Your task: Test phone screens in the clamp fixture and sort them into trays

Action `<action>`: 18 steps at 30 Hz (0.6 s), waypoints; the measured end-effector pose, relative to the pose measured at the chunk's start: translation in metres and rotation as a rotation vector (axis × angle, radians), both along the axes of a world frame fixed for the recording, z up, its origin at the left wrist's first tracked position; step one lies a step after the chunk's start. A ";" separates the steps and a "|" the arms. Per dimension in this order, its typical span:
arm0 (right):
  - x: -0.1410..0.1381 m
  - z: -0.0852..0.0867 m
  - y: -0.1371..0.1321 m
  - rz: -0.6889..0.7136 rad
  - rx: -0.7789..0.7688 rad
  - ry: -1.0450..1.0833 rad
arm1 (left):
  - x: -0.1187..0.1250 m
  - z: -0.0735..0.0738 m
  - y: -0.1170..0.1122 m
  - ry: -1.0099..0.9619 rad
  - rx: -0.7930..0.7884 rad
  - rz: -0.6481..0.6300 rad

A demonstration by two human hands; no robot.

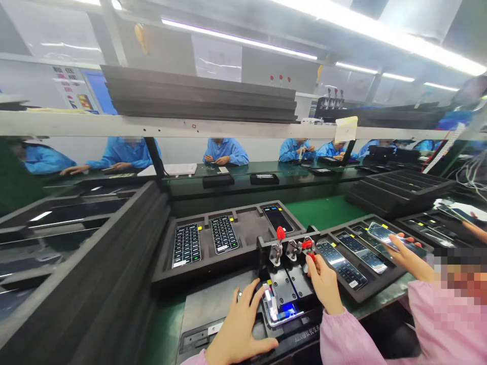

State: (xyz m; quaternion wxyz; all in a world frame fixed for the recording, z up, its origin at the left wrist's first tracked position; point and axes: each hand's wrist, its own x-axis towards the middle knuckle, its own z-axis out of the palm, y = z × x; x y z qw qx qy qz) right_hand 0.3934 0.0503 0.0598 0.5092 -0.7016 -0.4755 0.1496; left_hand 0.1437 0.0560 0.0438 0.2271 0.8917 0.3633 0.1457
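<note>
A black clamping fixture with several red-tipped toggle clamps stands in front of me. A phone screen with a blue glow lies in it, partly under the clamp plates. My right hand is closed around a red clamp handle on the fixture's right side. At the screen's left edge is my left hand, fingers spread and thumb below the screen's lower corner. Whether its fingertips touch the glass I cannot tell. Another clamp's red handle points straight up.
Behind the fixture lies a foam tray with three phones. To the right, another foam tray holds several phones; a co-worker's hand holds a phone over it. Stacked foam trays rise at left. A shelf crosses above.
</note>
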 end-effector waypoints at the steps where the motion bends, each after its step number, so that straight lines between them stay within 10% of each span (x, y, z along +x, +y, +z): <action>1: 0.000 0.000 0.000 0.007 -0.001 0.006 | 0.000 0.000 0.000 -0.001 0.000 -0.001; 18: 0.008 0.012 -0.003 0.101 -0.068 0.053 | 0.000 -0.002 -0.003 -0.011 0.025 -0.006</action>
